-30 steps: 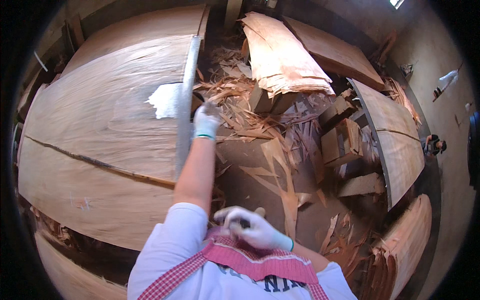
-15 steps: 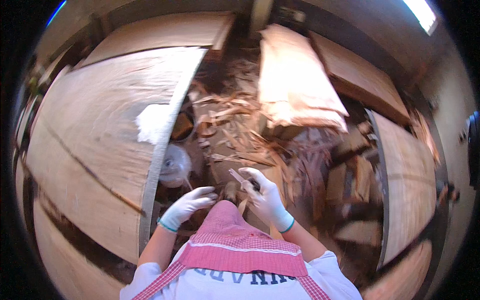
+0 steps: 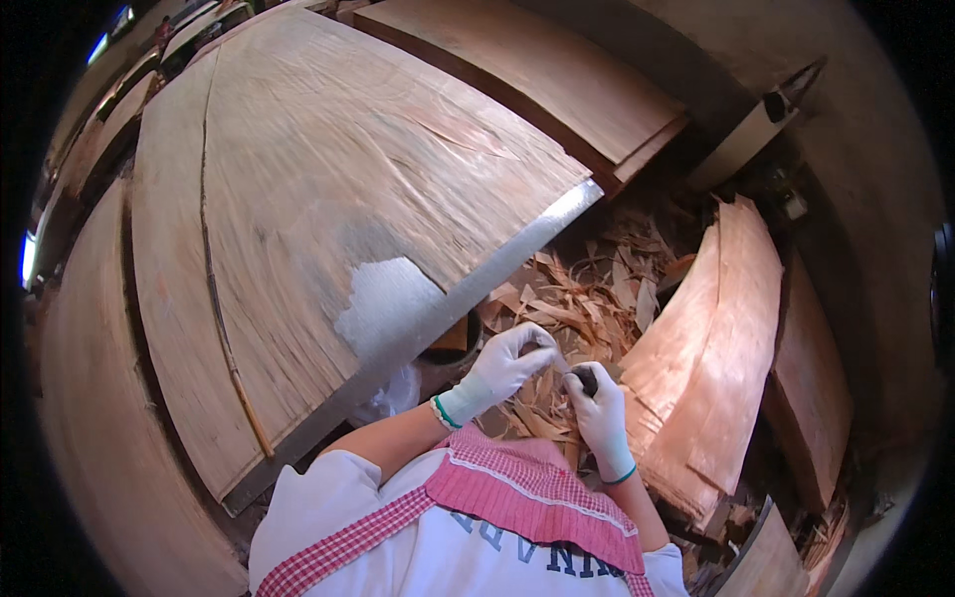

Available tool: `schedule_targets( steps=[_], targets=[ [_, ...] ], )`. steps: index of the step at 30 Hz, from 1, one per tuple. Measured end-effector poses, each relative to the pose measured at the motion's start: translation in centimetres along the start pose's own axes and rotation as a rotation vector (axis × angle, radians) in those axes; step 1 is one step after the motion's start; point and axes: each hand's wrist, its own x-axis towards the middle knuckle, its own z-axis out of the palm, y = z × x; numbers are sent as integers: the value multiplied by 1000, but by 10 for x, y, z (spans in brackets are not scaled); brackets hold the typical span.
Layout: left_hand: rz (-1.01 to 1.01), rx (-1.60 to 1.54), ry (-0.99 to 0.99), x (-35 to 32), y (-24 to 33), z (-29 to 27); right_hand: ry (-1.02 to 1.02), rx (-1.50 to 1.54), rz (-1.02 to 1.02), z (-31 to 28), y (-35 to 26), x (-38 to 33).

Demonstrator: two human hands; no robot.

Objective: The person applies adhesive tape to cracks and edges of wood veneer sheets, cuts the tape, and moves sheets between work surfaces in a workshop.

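Both gloved hands, left hand [image 3: 502, 366] and right hand [image 3: 600, 403], are raised close together, fingers curled.

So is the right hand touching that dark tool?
Touching. The head view shows the right hand closed around the dark tool, fingers wrapping its handle with no gap.

White gloves [image 3: 502, 368], red-checked apron [image 3: 517, 490], tan veneer sheet [image 3: 328, 209].

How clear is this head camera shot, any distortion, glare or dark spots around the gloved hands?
Head view: strong fisheye, so the veneer sheet and its metal straightedge bow, with black corners. Daylight falls evenly on the sheet; the white patch is bright but not blown out. The left hand and right hand are fairly sharp; the scrap pile beyond sits in shadow.
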Motion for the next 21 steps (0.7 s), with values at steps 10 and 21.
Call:
schedule_targets(
  steps=[10,21],
  targets=[
    [-33,-2,594,138,-57,-53,-486,-319,-250,-36,24,243],
    [-26,646,1264,382,-112,-43,-919,-709,-446,-66,37,586]
  ],
)
